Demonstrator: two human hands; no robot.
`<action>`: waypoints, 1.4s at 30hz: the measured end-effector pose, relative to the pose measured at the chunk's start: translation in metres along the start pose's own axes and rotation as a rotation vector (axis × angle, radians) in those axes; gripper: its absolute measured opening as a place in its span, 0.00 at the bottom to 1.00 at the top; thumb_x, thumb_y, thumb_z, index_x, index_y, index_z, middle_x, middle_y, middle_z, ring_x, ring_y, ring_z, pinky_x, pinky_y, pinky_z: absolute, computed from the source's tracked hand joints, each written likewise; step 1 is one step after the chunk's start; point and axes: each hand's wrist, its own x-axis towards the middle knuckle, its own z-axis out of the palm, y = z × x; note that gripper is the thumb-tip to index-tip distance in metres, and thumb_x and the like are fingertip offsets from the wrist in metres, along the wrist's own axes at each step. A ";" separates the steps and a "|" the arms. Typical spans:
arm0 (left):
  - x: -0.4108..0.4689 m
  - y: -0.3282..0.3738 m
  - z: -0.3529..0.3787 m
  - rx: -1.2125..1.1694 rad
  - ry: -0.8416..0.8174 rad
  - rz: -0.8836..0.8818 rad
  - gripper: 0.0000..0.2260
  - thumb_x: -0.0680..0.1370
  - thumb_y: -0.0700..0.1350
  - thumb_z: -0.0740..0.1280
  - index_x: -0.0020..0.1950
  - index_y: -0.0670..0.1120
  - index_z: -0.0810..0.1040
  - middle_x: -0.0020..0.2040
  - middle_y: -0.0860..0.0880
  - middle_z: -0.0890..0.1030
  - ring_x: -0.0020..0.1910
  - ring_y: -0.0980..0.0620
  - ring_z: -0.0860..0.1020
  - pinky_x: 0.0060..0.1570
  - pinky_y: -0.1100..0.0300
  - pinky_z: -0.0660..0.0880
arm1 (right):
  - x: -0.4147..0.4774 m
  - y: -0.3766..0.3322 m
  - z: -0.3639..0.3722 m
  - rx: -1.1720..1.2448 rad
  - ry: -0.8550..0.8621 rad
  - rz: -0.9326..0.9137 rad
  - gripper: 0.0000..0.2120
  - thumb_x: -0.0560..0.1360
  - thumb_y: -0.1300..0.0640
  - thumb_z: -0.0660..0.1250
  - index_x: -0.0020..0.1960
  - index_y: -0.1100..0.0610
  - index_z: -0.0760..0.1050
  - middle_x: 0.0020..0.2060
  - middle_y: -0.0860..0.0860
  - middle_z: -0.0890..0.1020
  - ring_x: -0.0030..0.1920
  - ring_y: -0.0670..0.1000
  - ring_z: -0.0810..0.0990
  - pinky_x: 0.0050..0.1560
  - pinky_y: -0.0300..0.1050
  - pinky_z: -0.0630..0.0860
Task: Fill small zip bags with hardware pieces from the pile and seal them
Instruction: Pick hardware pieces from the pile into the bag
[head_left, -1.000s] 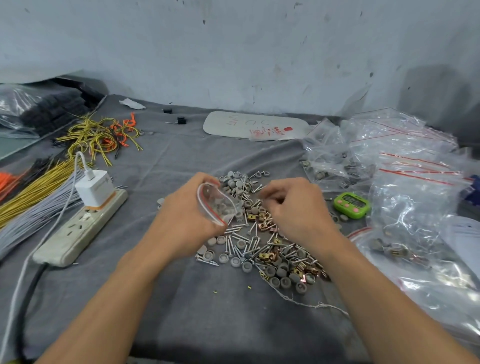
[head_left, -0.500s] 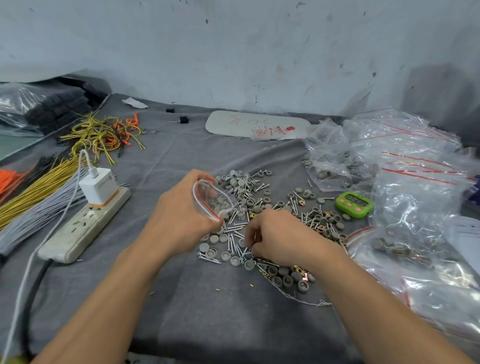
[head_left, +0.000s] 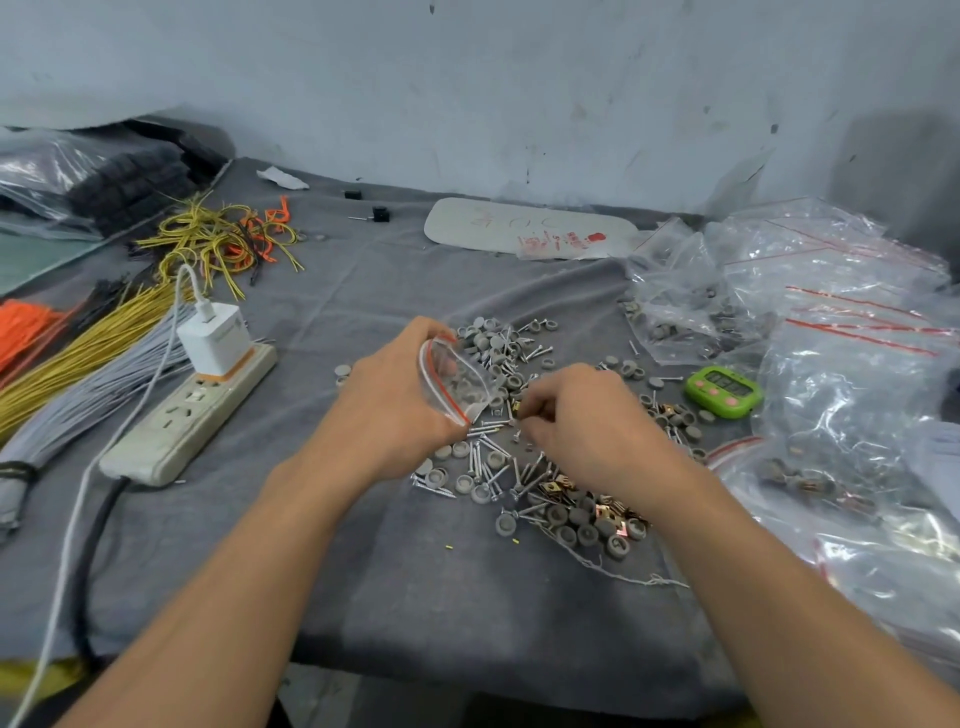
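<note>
The left hand (head_left: 395, 402) grips a small clear zip bag (head_left: 457, 382), its red-striped mouth held open above a grey cloth-covered worktop (head_left: 415, 587). Just beside the mouth, the right hand (head_left: 589, 423) curls its fingers and pinches small pieces (head_left: 518, 413) over the pile (head_left: 524, 478) of screws, grey caps and brass clips. A green timer (head_left: 723, 391) lies right of it, a power strip (head_left: 189, 418) left.

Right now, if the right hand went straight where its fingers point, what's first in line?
Probably the small zip bag held by the left hand; the right hand points at its mouth. Depth is unclear.
</note>
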 end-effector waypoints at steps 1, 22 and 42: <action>0.000 -0.001 0.000 0.002 -0.004 0.001 0.29 0.64 0.51 0.78 0.61 0.61 0.69 0.52 0.56 0.83 0.50 0.50 0.80 0.45 0.57 0.75 | 0.001 0.003 -0.004 0.038 0.045 0.022 0.08 0.78 0.56 0.70 0.48 0.42 0.82 0.34 0.40 0.81 0.34 0.38 0.78 0.33 0.26 0.67; -0.003 0.008 0.012 0.043 -0.038 0.128 0.24 0.66 0.60 0.74 0.55 0.63 0.65 0.46 0.59 0.81 0.43 0.51 0.79 0.36 0.64 0.70 | 0.002 -0.027 0.002 0.652 0.031 -0.083 0.15 0.74 0.67 0.69 0.48 0.49 0.87 0.40 0.43 0.88 0.38 0.40 0.85 0.46 0.42 0.81; -0.001 0.010 -0.035 -1.371 -0.067 -0.226 0.09 0.70 0.44 0.72 0.48 0.47 0.88 0.50 0.47 0.86 0.49 0.51 0.84 0.55 0.47 0.81 | -0.004 -0.012 0.013 -0.023 -0.240 -0.041 0.16 0.73 0.66 0.67 0.48 0.46 0.85 0.44 0.43 0.85 0.46 0.46 0.83 0.51 0.40 0.80</action>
